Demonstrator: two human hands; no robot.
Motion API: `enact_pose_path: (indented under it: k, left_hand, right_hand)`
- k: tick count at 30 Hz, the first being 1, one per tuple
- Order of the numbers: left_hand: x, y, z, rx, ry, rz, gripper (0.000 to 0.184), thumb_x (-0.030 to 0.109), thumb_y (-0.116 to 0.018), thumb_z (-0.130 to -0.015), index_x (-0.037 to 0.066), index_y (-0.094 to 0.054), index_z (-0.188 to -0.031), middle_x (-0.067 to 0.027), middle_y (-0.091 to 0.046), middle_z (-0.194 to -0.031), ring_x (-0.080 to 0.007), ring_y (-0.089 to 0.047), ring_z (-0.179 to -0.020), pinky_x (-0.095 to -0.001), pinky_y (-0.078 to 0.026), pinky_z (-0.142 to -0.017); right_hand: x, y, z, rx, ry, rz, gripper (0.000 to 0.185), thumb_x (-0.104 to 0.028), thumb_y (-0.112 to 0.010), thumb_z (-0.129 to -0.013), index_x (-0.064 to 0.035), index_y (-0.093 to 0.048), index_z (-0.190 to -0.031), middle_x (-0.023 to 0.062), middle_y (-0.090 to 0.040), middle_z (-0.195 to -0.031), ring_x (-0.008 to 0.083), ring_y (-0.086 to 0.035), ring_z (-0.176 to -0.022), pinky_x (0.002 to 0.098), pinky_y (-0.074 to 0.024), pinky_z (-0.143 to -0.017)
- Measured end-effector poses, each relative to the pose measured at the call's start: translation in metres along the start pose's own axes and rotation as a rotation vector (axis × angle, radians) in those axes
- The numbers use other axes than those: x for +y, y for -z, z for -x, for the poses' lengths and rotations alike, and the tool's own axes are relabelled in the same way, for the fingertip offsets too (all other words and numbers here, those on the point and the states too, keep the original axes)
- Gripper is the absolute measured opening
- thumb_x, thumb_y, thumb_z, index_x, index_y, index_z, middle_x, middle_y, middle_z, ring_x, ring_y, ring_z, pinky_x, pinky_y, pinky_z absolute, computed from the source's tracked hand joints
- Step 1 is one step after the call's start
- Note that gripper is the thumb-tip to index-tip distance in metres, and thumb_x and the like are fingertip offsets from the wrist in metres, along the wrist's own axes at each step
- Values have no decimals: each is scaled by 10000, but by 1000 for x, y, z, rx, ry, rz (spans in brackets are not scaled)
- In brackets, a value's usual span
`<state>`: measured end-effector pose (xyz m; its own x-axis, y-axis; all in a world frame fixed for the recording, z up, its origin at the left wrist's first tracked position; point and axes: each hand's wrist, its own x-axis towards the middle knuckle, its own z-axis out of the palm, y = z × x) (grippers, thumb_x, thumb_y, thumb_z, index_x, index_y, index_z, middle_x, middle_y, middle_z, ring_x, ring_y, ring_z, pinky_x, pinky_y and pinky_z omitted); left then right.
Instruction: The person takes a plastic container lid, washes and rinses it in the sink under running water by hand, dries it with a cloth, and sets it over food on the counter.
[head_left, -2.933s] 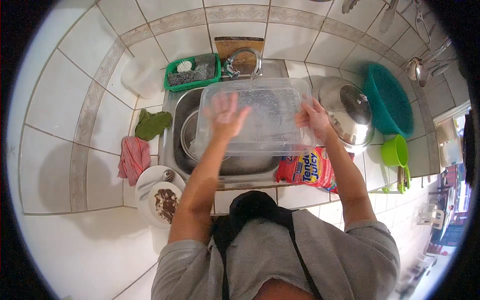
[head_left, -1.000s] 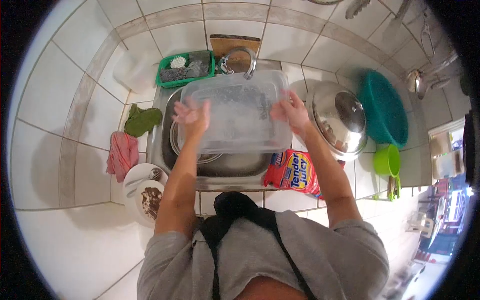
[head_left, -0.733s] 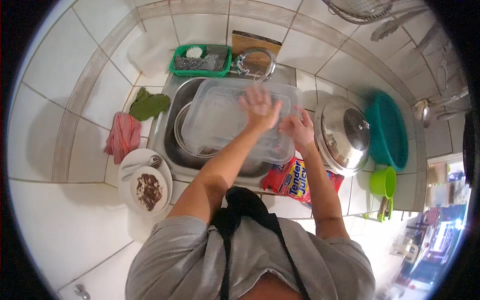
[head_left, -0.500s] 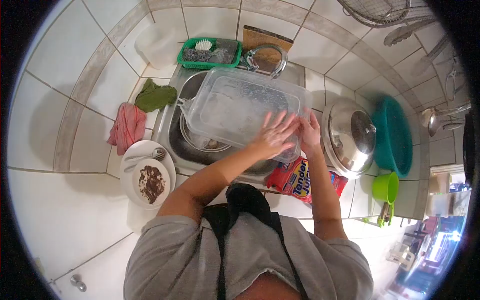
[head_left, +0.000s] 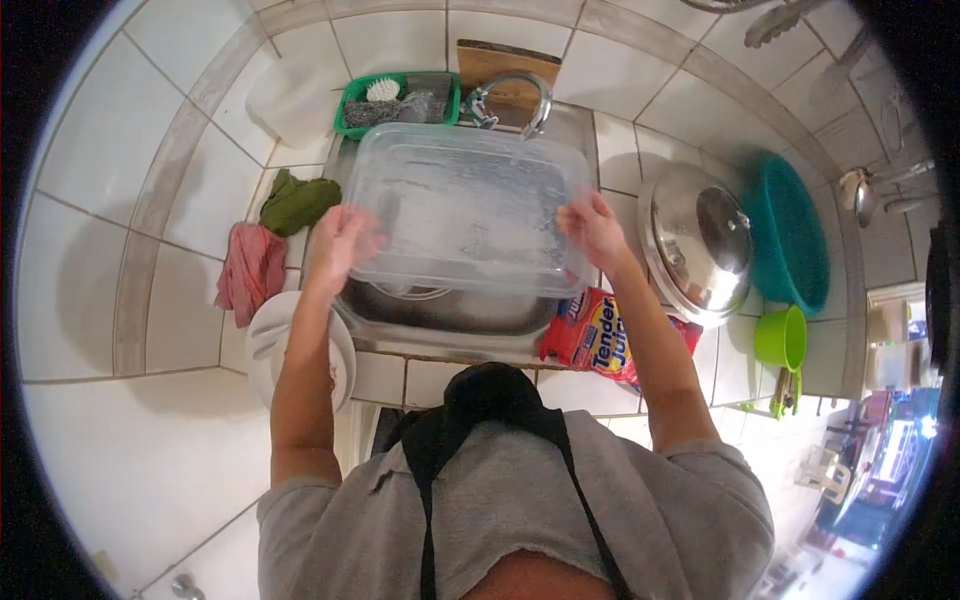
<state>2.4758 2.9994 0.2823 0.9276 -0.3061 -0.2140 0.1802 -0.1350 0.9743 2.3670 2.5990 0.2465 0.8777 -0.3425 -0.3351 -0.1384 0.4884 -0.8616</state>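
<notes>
A clear, wet plastic container [head_left: 465,215] is held over the metal sink [head_left: 450,325] below the curved faucet [head_left: 535,100]. My left hand [head_left: 343,243] grips its left side, the fingers slightly blurred. On the opposite side, my right hand [head_left: 594,230] is closed on the edge, with the thumb near the rim. Part of a round dish shows in the sink beneath the container. A red food packet [head_left: 592,335] lies by the sink's front right corner, partly behind my right forearm.
Stacked white plates [head_left: 265,335] sit left, near pink [head_left: 252,272] and green cloths [head_left: 298,202]. Behind are a green sponge basket [head_left: 350,128] and wooden board [head_left: 505,68]. Rightward stand a metal lid [head_left: 690,240], teal basin [head_left: 785,235] and lime dipper [head_left: 780,338].
My left hand has moved from the container's lower right area to its left side and closed there. The container is now more level. My right hand stays on its right side.
</notes>
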Motion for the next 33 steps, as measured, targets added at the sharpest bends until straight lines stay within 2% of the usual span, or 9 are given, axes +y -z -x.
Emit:
enact_pose_path:
  k: [8,10,15,21,24,26,28,31,33]
  left_hand:
    - [73,-4,54,194,18,70,317,249,-513,-954,22,-436,-1162,-160,-644,-941,-242,-671,-763,-302,-537,-609]
    - [80,-11,66,205,7,51,340,251,-513,-955,20,-431,-1190,-161,-645,-934,-244,-671,-763,-294,-538,-603]
    - [107,-17,97,266,-196,-55,372,123,-556,-925,16,-474,-1272,-141,-653,-924,-214,-662,-778,-287,-548,-625]
    - [128,3,130,322,-398,-229,274,38,-599,-883,-15,-589,-1151,-134,-669,-964,-180,-656,-799,-293,-533,-712]
    - [127,36,142,276,-517,-699,215,-23,-639,-822,-28,-648,-1036,-131,-680,-960,-234,-656,-893,-335,-516,-816]
    - [131,36,138,230,-654,-679,218,-68,-653,-757,-17,-670,-968,-145,-653,-1031,-244,-643,-934,-331,-524,-791]
    - [139,26,130,183,-788,-650,235,-114,-668,-693,-6,-691,-900,-159,-626,-1102,-255,-629,-976,-327,-532,-766]
    - [135,16,116,299,-991,-792,231,-131,-633,-682,-16,-688,-874,-159,-516,-1290,-274,-577,-1093,-346,-513,-829]
    - [107,19,104,254,-689,-481,293,-117,-592,-736,-2,-660,-997,-158,-443,-1361,-295,-526,-1164,-370,-484,-902]
  right_hand:
    - [40,-57,-69,117,11,582,200,-201,-561,-899,-39,-621,-1001,82,-641,-823,191,-629,-734,316,-520,-681]
    - [89,-46,-111,139,599,1457,245,-213,-555,-888,-40,-613,-1051,108,-652,-879,239,-627,-882,345,-502,-779]
    - [71,-105,-78,-20,-133,422,365,-332,-454,-905,-62,-578,-1117,163,-551,-1142,332,-528,-1080,450,-419,-921]
    - [31,-68,-64,-375,-646,-241,524,-462,-429,-909,-64,-529,-1234,211,-467,-1321,402,-451,-1214,579,-336,-1007]
    - [12,-56,-51,-492,-777,-291,663,-528,-425,-911,13,-470,-1291,239,-454,-1327,399,-443,-1222,559,-348,-1020]
    - [4,-57,-36,-416,-690,-143,660,-469,-437,-943,76,-410,-1314,246,-442,-1339,378,-472,-1201,481,-389,-1024]
    - [3,-42,-28,-665,-498,24,523,-270,-492,-964,84,-371,-1330,220,-465,-1321,327,-521,-1158,374,-441,-1000]
    - [-4,-21,-24,-469,-506,17,475,-90,-547,-923,78,-371,-1331,188,-506,-1281,272,-537,-1153,314,-475,-968]
    - [-16,-7,-13,-412,-441,-35,467,-70,-557,-913,76,-384,-1321,171,-529,-1246,262,-539,-1153,309,-484,-958]
